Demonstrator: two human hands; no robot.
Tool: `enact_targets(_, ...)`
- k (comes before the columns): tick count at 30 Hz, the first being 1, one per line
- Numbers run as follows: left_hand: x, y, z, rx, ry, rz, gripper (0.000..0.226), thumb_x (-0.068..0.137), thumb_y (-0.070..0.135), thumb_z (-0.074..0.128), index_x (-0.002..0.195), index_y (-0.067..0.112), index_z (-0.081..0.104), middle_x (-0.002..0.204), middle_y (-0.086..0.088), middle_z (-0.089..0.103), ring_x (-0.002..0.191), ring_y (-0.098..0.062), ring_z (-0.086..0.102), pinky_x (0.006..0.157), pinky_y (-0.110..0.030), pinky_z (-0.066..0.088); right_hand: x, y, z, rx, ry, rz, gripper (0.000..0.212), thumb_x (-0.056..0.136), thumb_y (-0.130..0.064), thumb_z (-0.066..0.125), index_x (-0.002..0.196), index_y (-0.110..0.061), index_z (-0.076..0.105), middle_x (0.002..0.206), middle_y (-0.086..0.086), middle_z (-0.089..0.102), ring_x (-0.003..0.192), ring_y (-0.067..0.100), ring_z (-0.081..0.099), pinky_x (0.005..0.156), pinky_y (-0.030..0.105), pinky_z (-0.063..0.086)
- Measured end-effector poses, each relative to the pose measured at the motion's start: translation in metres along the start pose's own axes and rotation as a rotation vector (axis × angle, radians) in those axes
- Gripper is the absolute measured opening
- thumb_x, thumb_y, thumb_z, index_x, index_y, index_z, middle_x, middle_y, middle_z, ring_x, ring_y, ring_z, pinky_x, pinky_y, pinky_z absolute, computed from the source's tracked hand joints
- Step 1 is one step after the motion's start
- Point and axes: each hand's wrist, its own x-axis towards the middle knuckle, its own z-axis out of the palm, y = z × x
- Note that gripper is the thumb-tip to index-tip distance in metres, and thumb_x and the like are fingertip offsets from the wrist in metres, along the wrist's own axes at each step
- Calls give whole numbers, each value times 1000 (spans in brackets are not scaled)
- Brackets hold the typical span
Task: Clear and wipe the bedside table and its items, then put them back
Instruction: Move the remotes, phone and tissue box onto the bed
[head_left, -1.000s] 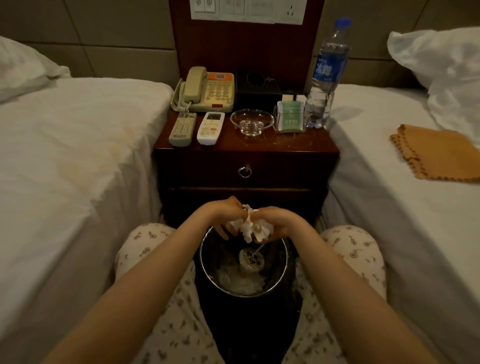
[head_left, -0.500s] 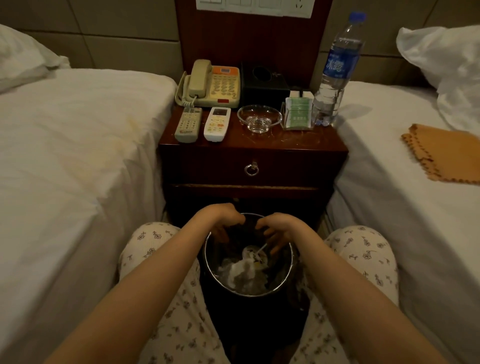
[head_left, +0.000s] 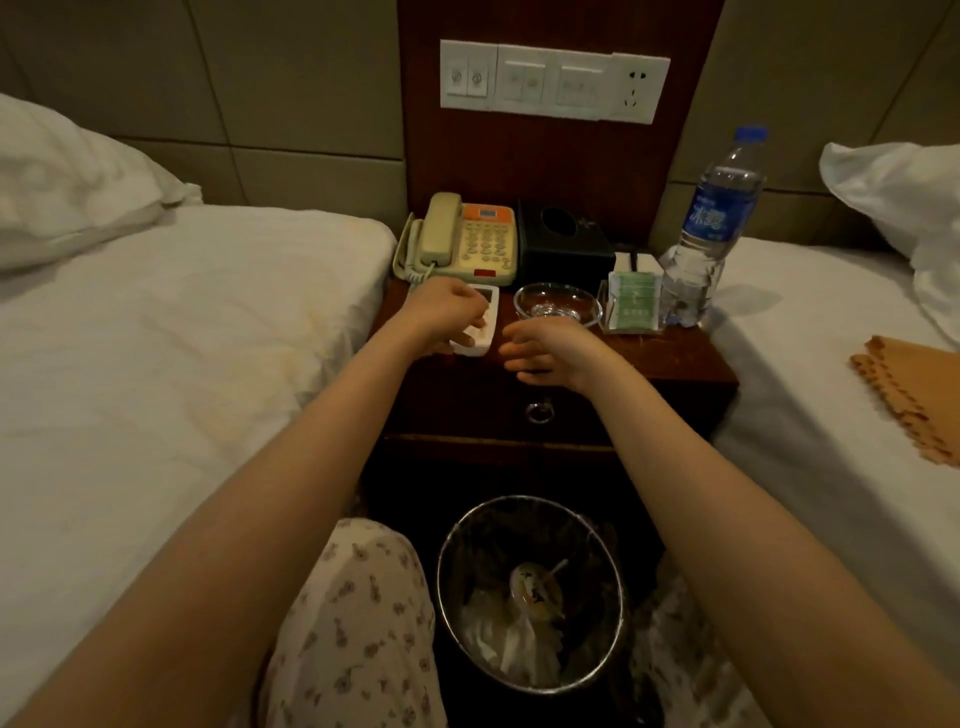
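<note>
Beige padded wall (head_left: 291, 93), wooden panel (head_left: 545, 166), switch plate (head_left: 550, 83), white beds (head_left: 156, 364), dim light

waste bin (head_left: 483, 540); wall switch panel (head_left: 553, 83)

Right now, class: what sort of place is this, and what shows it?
Probably a twin hotel room: a left bed and right bed flank a bedside table with a corded telephone, below a wall switch panel.

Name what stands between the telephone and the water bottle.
Head view: a black tissue box beside the telephone, then a clear holder of green packets by the water bottle.
</note>
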Motion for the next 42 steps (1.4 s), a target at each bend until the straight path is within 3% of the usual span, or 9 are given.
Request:
enact_targets(5,34,-14,-17,264,277,69,26,90,21,53,114,14,60,121,-7,59,110,-24,55,87,-30,43,32,-26,32,-339,228,-204,22,89,-15,53,109,-9,57,105,11,61,86,22,58,70,32,48)
enact_targets(10,58,-37,-21,406,197,-100,67,82,37,61,138,9,38,138,-17,46,124,-31,46,99,-37,40,48,-23,54,-583,236,-159,84,82,-37,65,145,-10,18,145,19,25,132,36,33,106,41,37)
enact_targets(17,74,-49,-24,376,140,-110,90,67,50,73,141,13,36,137,-10,50,123,-27,51,97,-34,43,57,-22,63,-654,280,-126,90,79,-42,67,143,-9,13,139,21,31,128,36,38,100,39,40)
enact_targets(22,65,-41,-34,360,184,-153,74,79,44,68,136,6,41,137,-14,48,124,-28,49,97,-33,42,55,-17,61,-565,354,-219,92,77,-42,69,141,-10,12,131,18,45,118,33,50,95,40,48)
enact_targets(26,60,-28,-62,84,110,-207,70,86,43,60,137,1,39,134,-16,47,120,-31,49,85,-35,44,51,-22,46,-496,281,-250,87,79,-38,68,141,-10,15,131,14,48,116,31,51,82,32,47)
enact_targets(31,56,-19,-96,-263,122,-189,34,87,28,58,114,8,49,81,-4,52,68,-13,50,57,-24,41,51,-45,42,-582,278,-262,82,76,-46,66,137,-7,26,126,10,49,112,28,52,78,33,47)
enact_targets(37,66,-33,-120,-628,269,-248,53,83,14,63,132,7,44,90,-9,57,69,-16,56,46,-26,47,66,-78,68,-490,228,-329,66,77,-45,65,127,-12,37,105,3,47,93,21,49,67,31,41)
enact_targets(40,73,-41,-127,-885,311,-277,37,95,19,50,130,9,45,94,-8,59,88,-23,62,71,-35,51,83,-94,86,-427,203,-353,58,76,-43,66,118,-14,40,101,4,49,87,24,53,56,31,41)
enact_targets(42,79,-45,-135,-1042,373,-284,36,101,17,35,136,9,42,117,-10,60,117,-28,55,91,-44,44,98,-104,95,-329,209,-363,50,74,-40,68,109,-15,41,95,3,50,86,23,54,66,37,49)
